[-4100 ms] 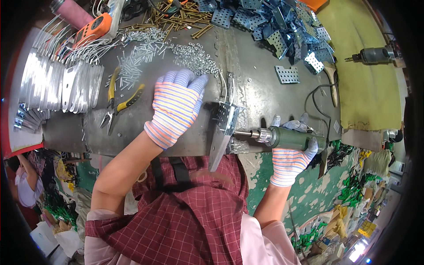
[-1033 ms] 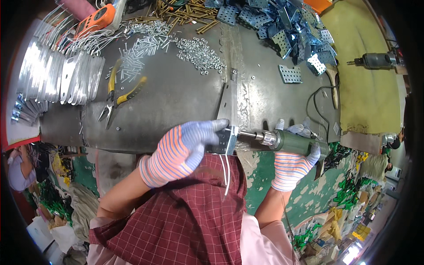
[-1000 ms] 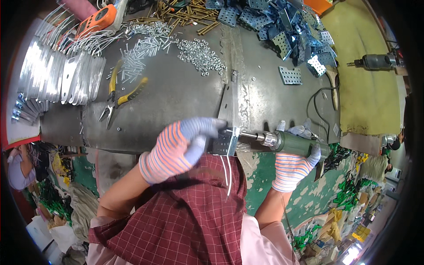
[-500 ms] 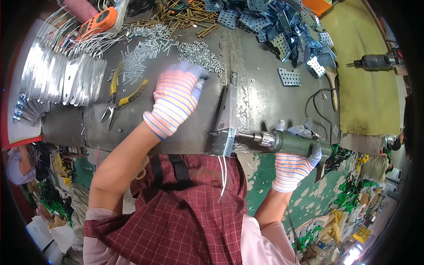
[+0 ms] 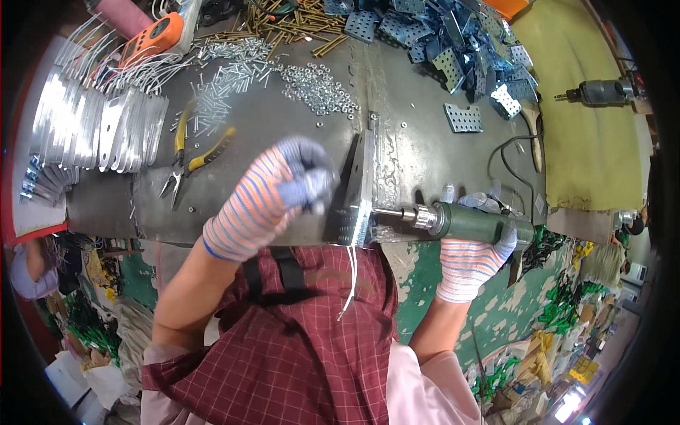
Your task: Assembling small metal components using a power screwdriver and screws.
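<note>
My right hand (image 5: 476,258), in a striped glove, is wrapped round a green power screwdriver (image 5: 476,225). Its bit points left at a perforated metal bracket (image 5: 358,221) at the table's front edge. That bracket sits at the near end of a long metal strip (image 5: 363,166), with two white wires (image 5: 352,278) hanging below. Left of the strip hovers my left hand (image 5: 287,188), gloved and slightly blurred. Its thumb and fingers are pinched together, but what they hold, if anything, is too small to tell. A pile of nuts (image 5: 316,89) lies beyond this hand.
Yellow-handled pliers (image 5: 180,159) lie at left, beside loose screws (image 5: 219,92) and a row of metal strips with wires (image 5: 99,134). Perforated brackets (image 5: 460,42) are heaped at the far right. A brush (image 5: 535,138) and a second power tool (image 5: 598,93) lie to the right.
My left hand has come back from the nut pile toward the metal strip, its fingers pinched. My right hand with the power screwdriver has barely moved.
</note>
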A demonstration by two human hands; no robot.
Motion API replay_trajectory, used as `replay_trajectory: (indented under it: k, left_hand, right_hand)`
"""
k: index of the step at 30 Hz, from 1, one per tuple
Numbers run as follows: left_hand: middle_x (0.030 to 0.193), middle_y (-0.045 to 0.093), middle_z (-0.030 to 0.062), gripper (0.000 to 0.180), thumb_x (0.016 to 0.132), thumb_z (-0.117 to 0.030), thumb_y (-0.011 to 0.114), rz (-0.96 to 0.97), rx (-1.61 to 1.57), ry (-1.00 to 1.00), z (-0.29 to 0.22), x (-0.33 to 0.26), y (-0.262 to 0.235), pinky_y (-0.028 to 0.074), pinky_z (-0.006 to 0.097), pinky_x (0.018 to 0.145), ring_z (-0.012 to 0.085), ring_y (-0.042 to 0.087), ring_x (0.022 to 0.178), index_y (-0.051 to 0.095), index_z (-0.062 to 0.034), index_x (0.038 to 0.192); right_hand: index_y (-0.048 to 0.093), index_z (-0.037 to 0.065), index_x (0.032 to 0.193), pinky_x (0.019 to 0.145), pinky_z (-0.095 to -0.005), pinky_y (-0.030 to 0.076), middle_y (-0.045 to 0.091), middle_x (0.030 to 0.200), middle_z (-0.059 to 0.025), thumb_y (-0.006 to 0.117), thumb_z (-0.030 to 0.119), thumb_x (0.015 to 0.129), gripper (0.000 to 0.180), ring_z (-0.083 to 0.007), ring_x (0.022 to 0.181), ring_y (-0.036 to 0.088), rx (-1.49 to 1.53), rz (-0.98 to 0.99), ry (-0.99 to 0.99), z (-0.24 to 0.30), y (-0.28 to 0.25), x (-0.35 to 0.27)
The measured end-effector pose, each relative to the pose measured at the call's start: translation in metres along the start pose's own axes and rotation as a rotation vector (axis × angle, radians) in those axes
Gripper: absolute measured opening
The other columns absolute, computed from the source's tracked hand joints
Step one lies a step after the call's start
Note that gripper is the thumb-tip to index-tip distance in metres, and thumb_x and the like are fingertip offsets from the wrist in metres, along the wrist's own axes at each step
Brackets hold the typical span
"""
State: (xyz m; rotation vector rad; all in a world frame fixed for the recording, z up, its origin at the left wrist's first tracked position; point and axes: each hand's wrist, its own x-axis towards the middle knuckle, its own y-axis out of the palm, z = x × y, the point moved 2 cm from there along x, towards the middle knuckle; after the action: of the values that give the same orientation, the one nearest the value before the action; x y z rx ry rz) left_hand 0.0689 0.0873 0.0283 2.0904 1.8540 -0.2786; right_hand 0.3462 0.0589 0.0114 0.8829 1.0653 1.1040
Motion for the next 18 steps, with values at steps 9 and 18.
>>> replay_trajectory:
  k: [9,18]
  left_hand:
    - [0.091,0.064,0.0066,0.019,0.089,-0.005,0.06,0.451,-0.868,-0.294,0.041,-0.004,0.013,0.049,0.025,0.063,0.013,0.061,0.073,0.061,-0.005,0.107]
    - [0.087,0.063,0.0071,0.018,0.088,-0.005,0.061,0.481,-0.838,-0.282,0.035,-0.005,0.014,0.049,0.026,0.063,0.0136,0.06,0.072,0.061,-0.0019,0.106]
  right_hand:
    - [0.046,0.003,0.132,0.116,-0.0503,0.014,0.054,0.093,-0.0029,0.071,0.022,0.077,0.063,-0.0201,0.095,0.054,-0.002,0.008,0.004,-0.006,0.008,0.003]
    - [0.056,0.003,0.119,0.115,-0.052,0.017,0.055,0.093,-0.0009,0.071,0.015,0.076,0.047,-0.0183,0.095,0.054,-0.001,0.059,0.026,-0.007,0.012,0.003]
